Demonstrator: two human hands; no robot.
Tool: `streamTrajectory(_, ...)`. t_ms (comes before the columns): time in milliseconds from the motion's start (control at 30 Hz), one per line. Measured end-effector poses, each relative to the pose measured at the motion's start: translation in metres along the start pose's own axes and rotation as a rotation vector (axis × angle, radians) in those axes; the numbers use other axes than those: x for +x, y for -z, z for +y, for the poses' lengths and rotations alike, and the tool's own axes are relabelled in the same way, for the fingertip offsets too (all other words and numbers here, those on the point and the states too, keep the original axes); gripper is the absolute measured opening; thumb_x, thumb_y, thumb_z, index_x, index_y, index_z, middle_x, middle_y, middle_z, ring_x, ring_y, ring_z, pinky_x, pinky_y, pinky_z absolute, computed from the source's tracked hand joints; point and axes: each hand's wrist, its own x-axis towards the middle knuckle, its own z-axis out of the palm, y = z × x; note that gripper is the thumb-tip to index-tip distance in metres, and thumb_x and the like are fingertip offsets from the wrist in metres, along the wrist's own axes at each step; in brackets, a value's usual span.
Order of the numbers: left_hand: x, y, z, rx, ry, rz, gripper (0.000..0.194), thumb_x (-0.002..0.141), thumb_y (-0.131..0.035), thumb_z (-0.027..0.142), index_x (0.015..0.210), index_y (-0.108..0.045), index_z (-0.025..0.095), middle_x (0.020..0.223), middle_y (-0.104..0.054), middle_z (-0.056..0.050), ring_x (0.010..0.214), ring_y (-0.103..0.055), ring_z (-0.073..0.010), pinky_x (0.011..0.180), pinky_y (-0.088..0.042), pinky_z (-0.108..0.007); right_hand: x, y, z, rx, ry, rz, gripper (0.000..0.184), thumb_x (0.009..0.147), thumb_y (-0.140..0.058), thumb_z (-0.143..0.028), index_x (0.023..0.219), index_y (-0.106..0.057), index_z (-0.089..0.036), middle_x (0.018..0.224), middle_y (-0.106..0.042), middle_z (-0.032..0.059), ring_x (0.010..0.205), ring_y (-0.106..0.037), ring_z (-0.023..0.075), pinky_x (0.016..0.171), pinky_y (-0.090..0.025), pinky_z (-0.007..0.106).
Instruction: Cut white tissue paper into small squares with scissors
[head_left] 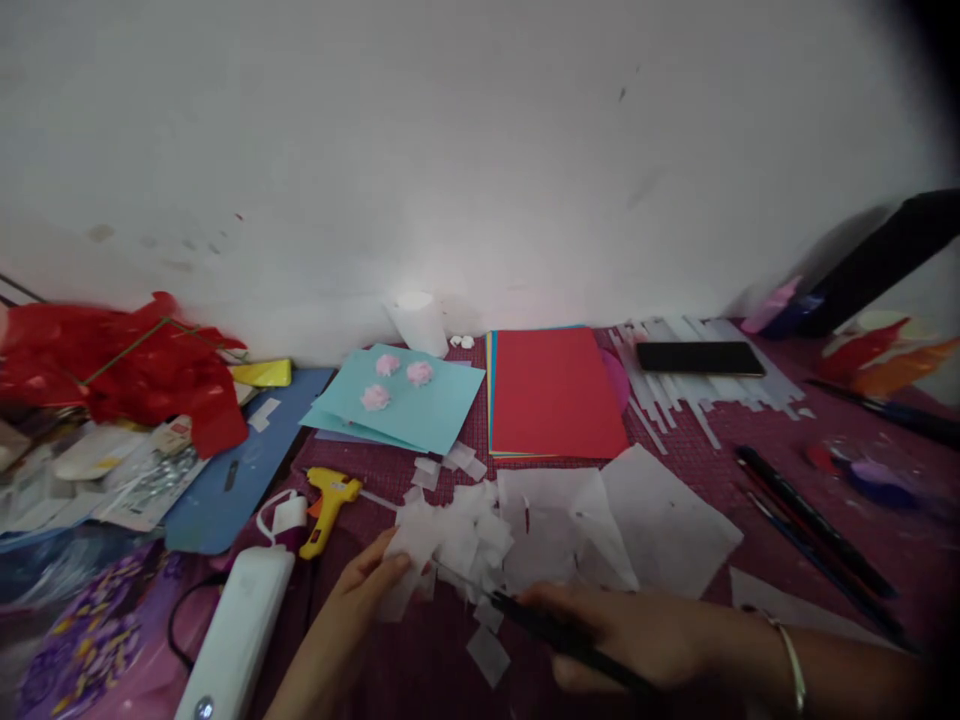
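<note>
My left hand (367, 580) pinches a thin white piece of paper (401, 585) between thumb and fingers. In my right hand (607, 625) are black-handled scissors (547, 632), seen edge-on, their thin metal blades pointing left at the paper. Whether the blades are apart cannot be made out. Beneath and beside them lies a loose heap of small white paper squares (472, 535), with single squares scattered near it. Larger white paper sheets (667, 525) spread out to the right of the heap, above my right hand.
A yellow glue gun (328, 508) and a white power strip (244, 630) lie left. Behind are light blue sheets (420, 415) bearing pink paper flowers (376, 397), and red paper (555, 400). A phone (701, 358) rests on white strips (667, 400); pens (817, 520) lie right.
</note>
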Motion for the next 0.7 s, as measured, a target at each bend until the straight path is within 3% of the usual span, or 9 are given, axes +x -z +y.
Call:
streamTrajectory(100,-0.015,0.004,-0.024,-0.065,0.059,0.054,0.038,0.062,-0.078,0.04,0.094,-0.072,0.02,0.072,-0.072,-0.003,0.065,-0.062,-0.0163,0.059,-0.047,-0.024,0.008,-0.01,-0.003,0.002,-0.022,0.016,0.048,0.076,-0.064,-0.031,0.121,-0.052,-0.019,0.092,-0.058,0.0022,0.072,-0.048,0.013,0.058,-0.038,0.021)
streamTrajectory(267,-0.034,0.003,-0.047,-0.005,0.011,0.091,0.029,0.062,-0.078,0.043,0.078,-0.074,0.018,0.068,-0.069,-0.002,0.071,-0.06,-0.0175,0.068,-0.046,-0.024,0.014,-0.02,-0.004,-0.063,0.063,0.045,0.044,0.071,-0.067,-0.03,0.113,-0.056,-0.018,0.088,-0.06,0.0013,0.069,-0.049,0.0125,0.057,-0.037,0.021)
streamTrajectory(500,-0.036,-0.006,-0.054,0.124,-0.069,0.203,0.03,0.059,-0.078,0.046,0.061,-0.072,0.017,0.057,-0.063,0.0,0.062,-0.053,-0.0148,0.06,-0.042,-0.022,0.016,-0.021,0.0,-0.079,0.064,0.065,0.044,0.07,-0.068,-0.03,0.111,-0.057,-0.019,0.092,-0.059,0.0019,0.07,-0.049,0.013,0.057,-0.035,0.022)
streamTrajectory(700,-0.032,-0.013,-0.05,-0.113,0.036,0.202,0.034,0.055,-0.081,0.046,0.068,-0.074,0.016,0.057,-0.066,-0.002,0.056,-0.054,-0.0135,0.055,-0.042,-0.022,0.018,-0.017,0.001,-0.013,0.036,0.048,0.051,0.071,-0.068,-0.029,0.119,-0.054,-0.02,0.092,-0.06,0.002,0.072,-0.05,0.0135,0.06,-0.039,0.022)
